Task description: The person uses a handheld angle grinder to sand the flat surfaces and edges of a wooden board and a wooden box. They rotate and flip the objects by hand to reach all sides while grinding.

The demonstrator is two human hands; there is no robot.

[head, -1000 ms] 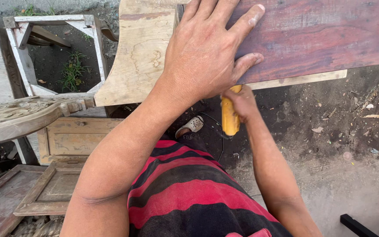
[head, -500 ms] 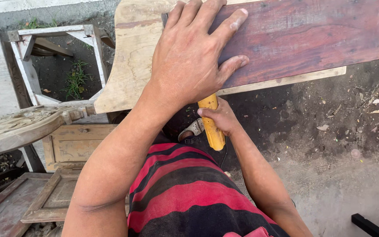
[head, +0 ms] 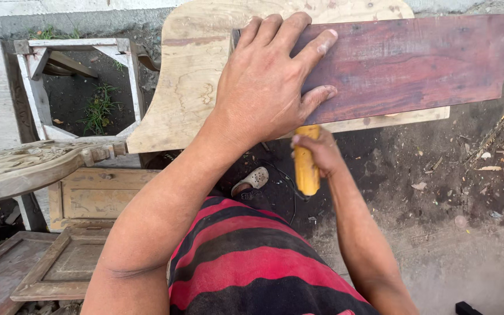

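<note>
My left hand (head: 272,79) lies flat with fingers spread on the left end of a reddish-brown wooden board (head: 415,61). The board rests on a pale, curved wooden slab (head: 193,87). Just below the board's near edge, my right hand (head: 322,153) grips a yellow tool handle (head: 305,166) that points upward under the board. The tool's working end is hidden behind the board and slab. My red and black striped shirt (head: 246,262) fills the bottom centre.
A carved pale wooden piece (head: 30,166) sticks out at the left. A white wooden frame (head: 80,87) stands behind it. Panelled wooden pieces (head: 97,195) lie low left. Dirt ground with wood chips (head: 479,169) spreads right. A sandal (head: 252,179) lies below.
My right hand with the yellow handle moved down and left, then back up toward the board's edge. The view shifted a little; my left hand stays pressed on the board.
</note>
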